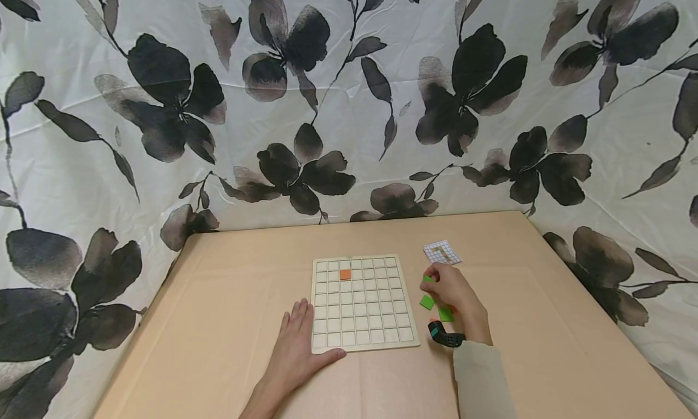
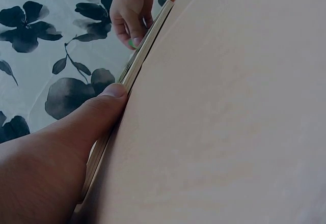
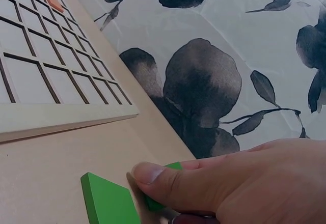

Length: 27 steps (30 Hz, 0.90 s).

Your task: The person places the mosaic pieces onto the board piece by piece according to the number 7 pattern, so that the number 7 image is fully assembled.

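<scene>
A pale gridded board lies on the table, with one orange square tile in its second row from the top, third column. My left hand rests at the board's lower left corner. Its fingers stretch along the left edge, and the thumb touches the near edge. Right of the board, my right hand pinches a green square tile between thumb and fingers. Close by lie a loose green tile and another green tile, partly covered by that hand and its wrist strap.
A small card printed with a coloured grid lies beyond my right hand. A bit of orange shows beside the black wrist strap. Floral cloth hangs behind the table and along its sides.
</scene>
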Motion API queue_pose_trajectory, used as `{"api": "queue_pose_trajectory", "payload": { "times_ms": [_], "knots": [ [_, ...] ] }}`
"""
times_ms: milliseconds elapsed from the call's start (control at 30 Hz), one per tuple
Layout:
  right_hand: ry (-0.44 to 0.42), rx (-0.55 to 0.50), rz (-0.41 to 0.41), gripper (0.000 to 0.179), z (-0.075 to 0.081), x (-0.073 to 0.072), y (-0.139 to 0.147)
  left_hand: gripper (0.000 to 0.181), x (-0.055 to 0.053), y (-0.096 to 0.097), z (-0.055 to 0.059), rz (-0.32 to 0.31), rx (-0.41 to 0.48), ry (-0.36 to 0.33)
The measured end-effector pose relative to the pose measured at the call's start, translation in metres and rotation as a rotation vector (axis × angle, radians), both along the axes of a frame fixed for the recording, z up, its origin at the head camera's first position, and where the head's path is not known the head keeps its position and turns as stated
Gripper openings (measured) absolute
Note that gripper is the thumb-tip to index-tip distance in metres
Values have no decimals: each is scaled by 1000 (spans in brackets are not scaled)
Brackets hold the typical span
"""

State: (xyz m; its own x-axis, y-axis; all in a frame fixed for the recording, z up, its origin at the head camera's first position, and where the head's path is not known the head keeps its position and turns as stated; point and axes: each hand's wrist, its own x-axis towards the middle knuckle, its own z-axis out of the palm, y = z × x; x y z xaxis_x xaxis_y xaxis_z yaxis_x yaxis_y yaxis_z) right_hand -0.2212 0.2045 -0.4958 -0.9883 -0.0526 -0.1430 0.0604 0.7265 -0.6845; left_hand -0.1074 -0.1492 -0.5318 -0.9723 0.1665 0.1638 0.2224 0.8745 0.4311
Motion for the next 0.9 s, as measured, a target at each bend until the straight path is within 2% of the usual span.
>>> {"api": "queue_pose_trajectory", "payload": {
  "times_ms": [433, 900],
  "knots": [
    [55, 40, -4, 30, 1, -2, 1, 124, 0, 1, 1, 0, 3, 6],
    [134, 33, 63, 28, 1, -5, -2, 123, 1, 1, 2, -1, 7, 8]
  ]
}}
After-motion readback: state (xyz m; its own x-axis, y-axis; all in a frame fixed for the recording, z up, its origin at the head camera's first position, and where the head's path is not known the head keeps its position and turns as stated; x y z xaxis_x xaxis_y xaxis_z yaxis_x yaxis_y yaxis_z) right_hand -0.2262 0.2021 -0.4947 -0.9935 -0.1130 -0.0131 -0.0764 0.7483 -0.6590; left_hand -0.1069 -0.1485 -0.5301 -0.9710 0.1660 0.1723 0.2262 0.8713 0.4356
